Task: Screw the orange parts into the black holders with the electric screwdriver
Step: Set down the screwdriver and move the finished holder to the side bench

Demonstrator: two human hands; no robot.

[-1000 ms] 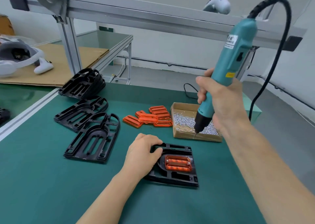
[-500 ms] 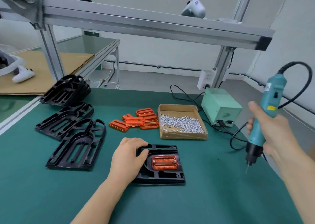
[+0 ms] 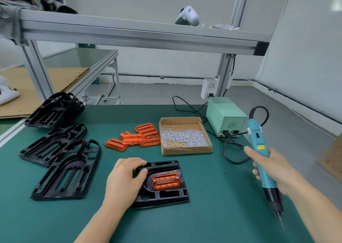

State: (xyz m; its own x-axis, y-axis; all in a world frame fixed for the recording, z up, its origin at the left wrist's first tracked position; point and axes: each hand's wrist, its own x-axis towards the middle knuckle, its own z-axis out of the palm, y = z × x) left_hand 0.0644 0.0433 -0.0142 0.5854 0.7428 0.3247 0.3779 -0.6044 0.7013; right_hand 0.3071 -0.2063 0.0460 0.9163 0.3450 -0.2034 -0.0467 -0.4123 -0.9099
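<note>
Head view: left hand presses black holder w/ orange part seated; right hand grips screwdriver off to the side. Keep bit vertical, holder pinned.

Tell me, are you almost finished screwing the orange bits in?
No. One orange part sits in the holder under the left hand. The right hand holds the screwdriver off to the side. Loose orange parts and empty holders wait.
</note>
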